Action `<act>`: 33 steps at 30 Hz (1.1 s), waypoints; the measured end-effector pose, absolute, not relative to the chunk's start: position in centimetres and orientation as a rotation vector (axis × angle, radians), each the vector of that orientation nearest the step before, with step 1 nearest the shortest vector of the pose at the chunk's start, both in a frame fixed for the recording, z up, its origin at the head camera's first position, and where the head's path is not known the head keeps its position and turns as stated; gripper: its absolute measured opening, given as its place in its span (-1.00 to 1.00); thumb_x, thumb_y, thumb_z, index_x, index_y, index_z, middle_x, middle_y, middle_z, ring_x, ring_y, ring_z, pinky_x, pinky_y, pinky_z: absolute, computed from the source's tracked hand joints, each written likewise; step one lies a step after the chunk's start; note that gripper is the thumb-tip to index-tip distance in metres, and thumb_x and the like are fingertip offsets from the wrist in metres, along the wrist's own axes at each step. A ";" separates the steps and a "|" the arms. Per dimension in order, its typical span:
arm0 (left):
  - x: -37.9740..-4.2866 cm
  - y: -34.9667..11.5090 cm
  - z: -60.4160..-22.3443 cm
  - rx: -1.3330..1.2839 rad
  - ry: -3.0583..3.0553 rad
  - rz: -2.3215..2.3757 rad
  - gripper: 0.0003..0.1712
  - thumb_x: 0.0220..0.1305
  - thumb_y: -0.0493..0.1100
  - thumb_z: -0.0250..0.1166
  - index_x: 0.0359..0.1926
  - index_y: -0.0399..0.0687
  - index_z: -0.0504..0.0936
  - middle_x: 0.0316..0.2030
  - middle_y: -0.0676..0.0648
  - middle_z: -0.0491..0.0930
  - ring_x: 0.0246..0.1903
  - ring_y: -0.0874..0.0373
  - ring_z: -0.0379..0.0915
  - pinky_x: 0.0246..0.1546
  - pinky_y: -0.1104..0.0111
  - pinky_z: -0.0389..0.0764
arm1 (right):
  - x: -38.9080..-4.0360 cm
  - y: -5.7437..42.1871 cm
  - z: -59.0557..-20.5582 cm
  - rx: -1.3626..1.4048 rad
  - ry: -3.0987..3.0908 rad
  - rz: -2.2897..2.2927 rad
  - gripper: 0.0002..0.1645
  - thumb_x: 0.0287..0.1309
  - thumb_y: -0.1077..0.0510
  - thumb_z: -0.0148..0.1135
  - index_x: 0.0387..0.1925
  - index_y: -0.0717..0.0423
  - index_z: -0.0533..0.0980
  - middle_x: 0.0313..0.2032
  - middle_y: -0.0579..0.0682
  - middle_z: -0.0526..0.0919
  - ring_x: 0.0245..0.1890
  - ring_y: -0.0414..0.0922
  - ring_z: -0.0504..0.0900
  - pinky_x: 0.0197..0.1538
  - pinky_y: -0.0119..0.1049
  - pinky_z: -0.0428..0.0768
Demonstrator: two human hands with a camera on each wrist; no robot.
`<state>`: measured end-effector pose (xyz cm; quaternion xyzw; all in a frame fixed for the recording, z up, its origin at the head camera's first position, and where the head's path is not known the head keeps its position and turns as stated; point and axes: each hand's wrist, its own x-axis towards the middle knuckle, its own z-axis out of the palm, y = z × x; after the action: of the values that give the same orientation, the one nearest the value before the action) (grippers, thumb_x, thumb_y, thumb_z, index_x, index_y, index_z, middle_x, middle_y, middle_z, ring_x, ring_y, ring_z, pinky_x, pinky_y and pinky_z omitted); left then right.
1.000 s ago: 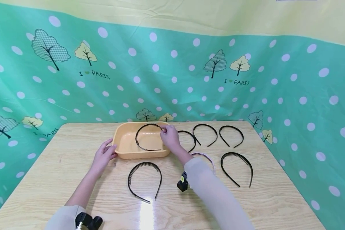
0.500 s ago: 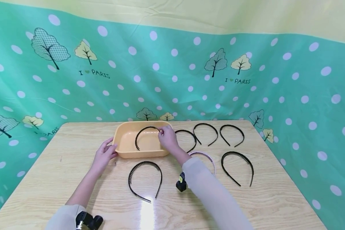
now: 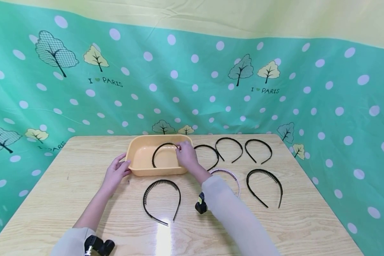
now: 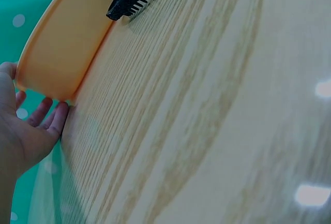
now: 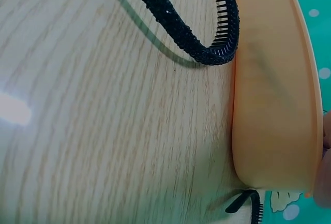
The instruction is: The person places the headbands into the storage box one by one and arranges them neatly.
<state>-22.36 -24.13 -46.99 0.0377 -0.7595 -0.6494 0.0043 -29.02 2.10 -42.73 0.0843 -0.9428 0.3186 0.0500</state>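
Note:
In the head view my right hand [image 3: 186, 155] is over the right end of a pale orange plastic tub [image 3: 160, 172]. It pinches one side of a black toothed headband [image 3: 158, 148] that is down inside the tub; the front wall hides its lower part. At the tub's left end my left hand [image 3: 114, 173] grips the corner, thumb at the rim and fingers against the outside. The left wrist view shows this hand [image 4: 26, 136] at the end of the tub [image 4: 62, 43]. Only a bit of my right hand [image 5: 325, 177] shows at the right wrist view's edge.
In front of the tub lies a black toothed headband [image 3: 161, 181]. Right of it are a pale purple headband [image 3: 232, 175], partly under my right sleeve, and several black ones, including a headband [image 3: 265, 171] near the table's right side. A patterned curtain [image 3: 192, 89] hangs behind the table [image 3: 307, 227].
My right hand has moved slightly left and lowered the headband deeper into the tub; its lower part has gone behind the front wall. My left hand stays at the tub's corner.

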 end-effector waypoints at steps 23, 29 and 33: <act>-22.3 -24.1 -46.9 0.120 -2.376 -2.047 -0.23 0.38 0.11 0.02 0.43 -0.15 -0.01 0.22 -0.46 0.25 -0.25 0.49 0.50 -0.09 0.51 0.62 | -28.7 1.8 -42.9 0.215 -2.890 0.854 -0.65 0.26 0.14 0.11 0.07 0.01 0.53 -0.02 -0.02 0.57 -0.14 -0.11 0.60 -0.18 -0.32 0.62; -22.3 -24.1 -46.9 0.117 -2.382 -2.041 -0.22 0.38 0.11 0.02 0.44 -0.15 -0.01 0.22 -0.47 0.25 -0.25 0.50 0.50 -0.09 0.51 0.62 | -28.7 1.8 -42.9 0.226 -2.886 0.843 -0.64 0.25 0.10 0.12 0.09 -0.03 0.51 -0.01 -0.02 0.56 -0.07 -0.11 0.59 -0.11 -0.28 0.63; -22.3 -24.1 -47.0 0.118 -2.381 -2.039 -0.23 0.38 0.11 0.02 0.43 -0.16 -0.01 0.21 -0.47 0.26 -0.26 0.52 0.50 -0.09 0.51 0.62 | -28.7 1.9 -42.9 0.223 -2.892 0.858 -0.63 0.24 0.08 0.13 0.09 -0.04 0.51 0.00 -0.02 0.55 -0.08 -0.11 0.59 -0.11 -0.27 0.63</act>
<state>-22.29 -24.07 -46.96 0.0376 -0.7590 -0.6500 0.0022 -28.70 1.87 -42.94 0.0735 -0.9544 0.2833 0.0586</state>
